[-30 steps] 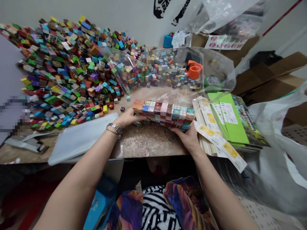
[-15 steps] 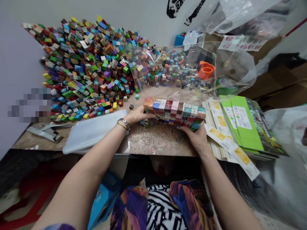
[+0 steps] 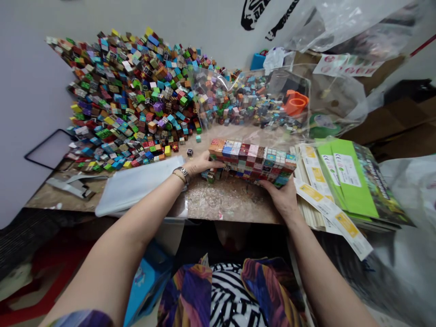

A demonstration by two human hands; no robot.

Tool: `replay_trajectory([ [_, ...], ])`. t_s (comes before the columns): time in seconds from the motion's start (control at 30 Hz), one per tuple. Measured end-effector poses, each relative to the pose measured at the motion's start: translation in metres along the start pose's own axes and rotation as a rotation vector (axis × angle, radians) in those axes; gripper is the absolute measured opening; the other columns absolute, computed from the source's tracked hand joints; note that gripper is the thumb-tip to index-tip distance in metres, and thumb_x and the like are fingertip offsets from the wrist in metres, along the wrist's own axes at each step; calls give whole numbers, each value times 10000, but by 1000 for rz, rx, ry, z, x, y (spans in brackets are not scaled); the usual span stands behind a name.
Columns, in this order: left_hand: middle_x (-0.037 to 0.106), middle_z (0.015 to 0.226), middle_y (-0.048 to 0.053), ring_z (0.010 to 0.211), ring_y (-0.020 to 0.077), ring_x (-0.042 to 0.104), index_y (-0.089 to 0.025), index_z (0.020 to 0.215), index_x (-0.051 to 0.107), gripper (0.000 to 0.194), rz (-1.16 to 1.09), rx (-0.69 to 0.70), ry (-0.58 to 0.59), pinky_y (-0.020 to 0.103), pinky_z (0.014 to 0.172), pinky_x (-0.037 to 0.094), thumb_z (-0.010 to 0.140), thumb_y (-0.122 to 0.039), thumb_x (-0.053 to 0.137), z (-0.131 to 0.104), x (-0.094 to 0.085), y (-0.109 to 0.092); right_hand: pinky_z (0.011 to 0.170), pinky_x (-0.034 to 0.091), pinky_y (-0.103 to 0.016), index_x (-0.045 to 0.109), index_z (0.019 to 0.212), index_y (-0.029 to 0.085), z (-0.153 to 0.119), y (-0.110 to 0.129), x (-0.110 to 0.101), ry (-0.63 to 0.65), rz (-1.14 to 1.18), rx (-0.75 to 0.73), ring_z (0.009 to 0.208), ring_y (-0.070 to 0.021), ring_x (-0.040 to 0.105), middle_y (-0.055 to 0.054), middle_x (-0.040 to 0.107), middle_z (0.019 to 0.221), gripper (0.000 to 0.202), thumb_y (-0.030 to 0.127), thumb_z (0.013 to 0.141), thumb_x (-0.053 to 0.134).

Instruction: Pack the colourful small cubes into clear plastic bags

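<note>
A long block of stacked small printed cubes (image 3: 250, 161) lies in neat rows near the middle of the table, tilted slightly down to the right. My left hand (image 3: 200, 164) is closed on its left end, thumb along the front face. At the lower right corner my right hand (image 3: 281, 195) grips the other end, thumb in front and the fingers hidden behind. A few loose cubes (image 3: 210, 176) sit under the block by my left hand. One black cube (image 3: 190, 152) lies on the table just beyond that hand.
A big heap of loose coloured cubes (image 3: 136, 100) fills the back left. Clear plastic sheeting (image 3: 252, 75) stands behind the block, near an orange tape dispenser (image 3: 295, 103). Flat clear bags (image 3: 136, 186) lie left; label strips (image 3: 334, 218) and green packages (image 3: 350, 175) lie right.
The whole view has shifted slightly to the right. Both hands keep their hold on the cube block, which stays in nearly the same place on the table.
</note>
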State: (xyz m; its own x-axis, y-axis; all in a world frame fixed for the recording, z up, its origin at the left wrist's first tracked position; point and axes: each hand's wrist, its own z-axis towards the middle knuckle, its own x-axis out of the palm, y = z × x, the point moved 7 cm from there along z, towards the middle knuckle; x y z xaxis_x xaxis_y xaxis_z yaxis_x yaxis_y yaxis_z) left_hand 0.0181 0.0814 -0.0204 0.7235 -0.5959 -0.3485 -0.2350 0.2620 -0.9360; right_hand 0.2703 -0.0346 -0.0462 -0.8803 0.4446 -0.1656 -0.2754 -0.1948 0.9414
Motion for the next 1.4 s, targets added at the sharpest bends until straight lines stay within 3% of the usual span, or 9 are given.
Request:
replay_trajectory([
  [0.17,751,1015,85,1081,285,651,-163,1021,692,495,10,-27,-4,440,1009,486,717,-548,760,-2,1,1,981,494,-509,560,1166,217,1,0,0,7,24,-5,966,-254,655,-63,702,1065,690,467,598,863],
  [0.33,750,996,79,1056,274,660,-167,1050,688,517,-13,-29,6,452,1022,482,705,-543,769,0,1,5,1012,478,-503,537,1178,224,-1,5,1,53,25,-66,1001,-250,640,-65,686,1080,623,469,674,812],
  [0.5,730,1145,101,1168,301,627,-177,1148,674,578,-11,-10,16,490,1093,430,697,-522,777,2,2,9,1073,421,-517,519,1169,219,-2,7,2,56,9,-104,1042,-255,617,-74,674,1055,510,458,771,731],
  [0.6,696,1252,109,1249,303,588,-181,1182,664,570,-10,11,21,494,1139,386,713,-488,769,2,3,6,1063,425,-515,522,1153,213,-1,8,3,54,7,-106,1028,-257,621,-75,673,1055,520,467,755,740],
  [1.1,628,1373,130,1317,331,536,-155,1301,595,687,-3,-25,-30,497,1140,387,725,-489,761,2,1,4,992,477,-492,556,1129,193,5,4,4,7,48,-9,936,-236,648,-84,705,1040,549,518,730,747],
  [1.27,634,1365,127,1274,334,563,-140,1305,587,703,-82,-93,-21,509,1129,394,723,-495,760,3,5,5,1027,455,-494,564,1175,181,10,5,4,17,49,24,1002,-245,650,-105,710,1103,590,538,738,738],
  [1.4,643,1348,136,1294,328,551,-131,1269,613,628,-143,-61,-20,499,1132,400,745,-453,739,7,8,0,1034,450,-488,582,1201,156,17,2,4,19,23,89,1036,-266,653,-138,706,1145,646,557,719,741],
])
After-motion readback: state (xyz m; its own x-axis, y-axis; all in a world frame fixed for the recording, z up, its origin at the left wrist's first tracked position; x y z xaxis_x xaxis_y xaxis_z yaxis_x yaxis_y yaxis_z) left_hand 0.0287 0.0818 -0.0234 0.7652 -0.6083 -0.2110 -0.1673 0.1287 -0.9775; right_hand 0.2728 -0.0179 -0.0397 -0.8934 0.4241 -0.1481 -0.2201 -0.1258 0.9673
